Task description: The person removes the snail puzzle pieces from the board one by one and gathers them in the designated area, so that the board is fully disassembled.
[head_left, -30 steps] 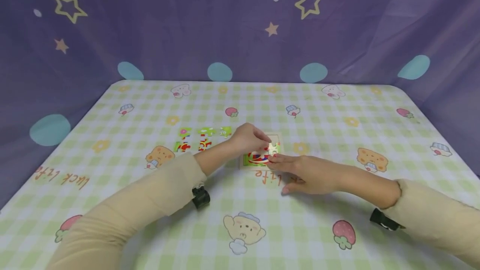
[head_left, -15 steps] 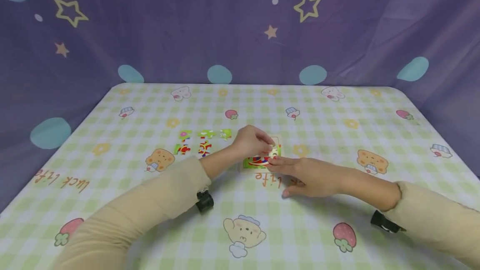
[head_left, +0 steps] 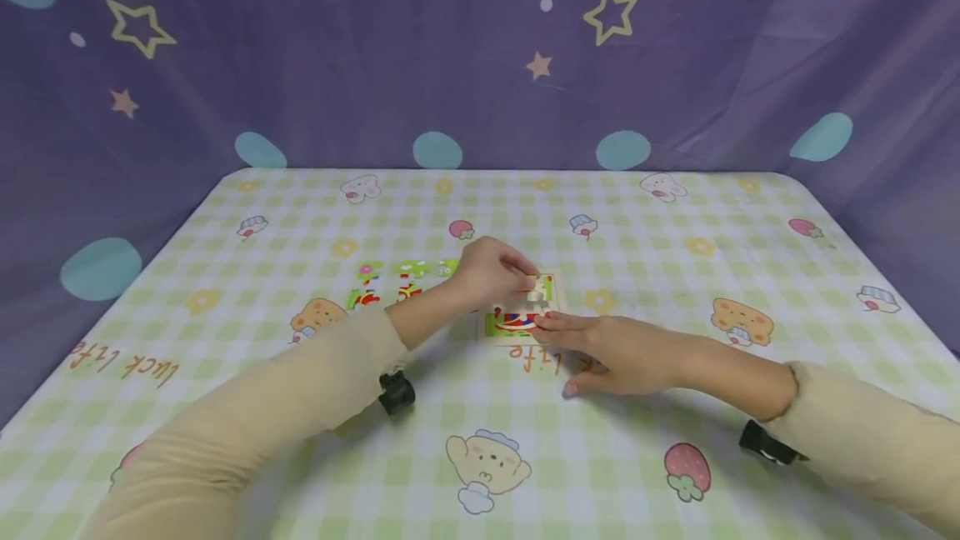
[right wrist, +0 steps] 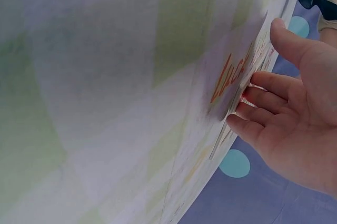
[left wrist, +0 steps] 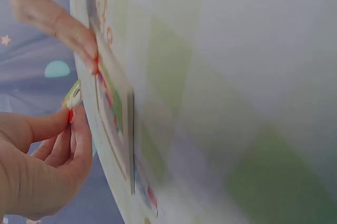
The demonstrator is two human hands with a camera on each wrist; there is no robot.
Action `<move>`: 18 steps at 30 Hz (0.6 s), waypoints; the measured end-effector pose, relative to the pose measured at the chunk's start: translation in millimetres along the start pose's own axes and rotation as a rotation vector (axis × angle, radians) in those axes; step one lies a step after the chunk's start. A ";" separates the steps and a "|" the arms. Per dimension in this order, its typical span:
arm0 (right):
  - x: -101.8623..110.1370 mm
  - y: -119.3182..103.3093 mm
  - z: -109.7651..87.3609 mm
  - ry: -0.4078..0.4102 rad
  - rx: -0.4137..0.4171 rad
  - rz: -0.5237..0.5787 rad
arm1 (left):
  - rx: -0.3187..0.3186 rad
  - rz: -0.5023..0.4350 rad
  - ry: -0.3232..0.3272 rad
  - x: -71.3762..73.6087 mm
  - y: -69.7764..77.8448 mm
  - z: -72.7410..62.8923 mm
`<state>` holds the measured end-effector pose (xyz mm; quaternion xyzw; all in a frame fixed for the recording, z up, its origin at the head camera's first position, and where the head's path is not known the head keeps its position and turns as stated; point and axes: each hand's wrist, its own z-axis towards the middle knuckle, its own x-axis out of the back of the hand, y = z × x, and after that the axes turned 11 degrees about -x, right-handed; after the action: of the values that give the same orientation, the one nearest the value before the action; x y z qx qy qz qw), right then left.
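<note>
Purple starry curtain (head_left: 375, 65), checked tablecloth (head_left: 600, 448), hands (head_left: 637, 353) at a puzzle board (left wrist: 128, 134)

Board (head_left: 501, 342) partly behind left hand (head_left: 489, 272)

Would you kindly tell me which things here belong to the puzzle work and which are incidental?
Puzzle work:
puzzle piece pinched by the left hand
puzzle board touched by the right hand
loose pieces

Incidental:
checked tablecloth
purple curtain
black wrist devices
</note>
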<state>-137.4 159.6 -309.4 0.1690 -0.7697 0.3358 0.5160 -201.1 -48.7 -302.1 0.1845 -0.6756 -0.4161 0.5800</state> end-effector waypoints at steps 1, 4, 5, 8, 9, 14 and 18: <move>0.0 0.1 0.0 0.001 0.002 -0.001 | 0.007 0.002 -0.003 3.7 -0.9 -0.3; 0.2 0.3 0.7 0.004 0.005 -0.001 | 0.035 -0.002 -0.010 16.5 -4.5 -2.2; 0.3 0.5 1.2 0.005 0.005 -0.002 | 0.048 -0.021 -0.006 21.0 -6.0 -3.1; 0.9 1.0 1.5 0.007 -0.002 -0.008 | 0.096 -0.075 -0.005 33.8 -11.4 -7.9; 1.1 1.1 1.3 0.007 -0.005 -0.010 | 0.111 -0.090 -0.004 37.4 -13.6 -9.8; 0.3 0.4 -0.6 -0.004 -0.019 0.004 | 0.181 -0.050 -0.022 52.8 -29.7 -21.0; -1.5 -0.4 -1.7 -0.009 -0.029 0.017 | 0.220 -0.004 -0.045 62.8 -41.4 -28.9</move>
<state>-135.4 160.4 -310.3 0.1564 -0.7782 0.3282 0.5120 -199.9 -128.9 -295.3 0.2392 -0.7298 -0.3446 0.5399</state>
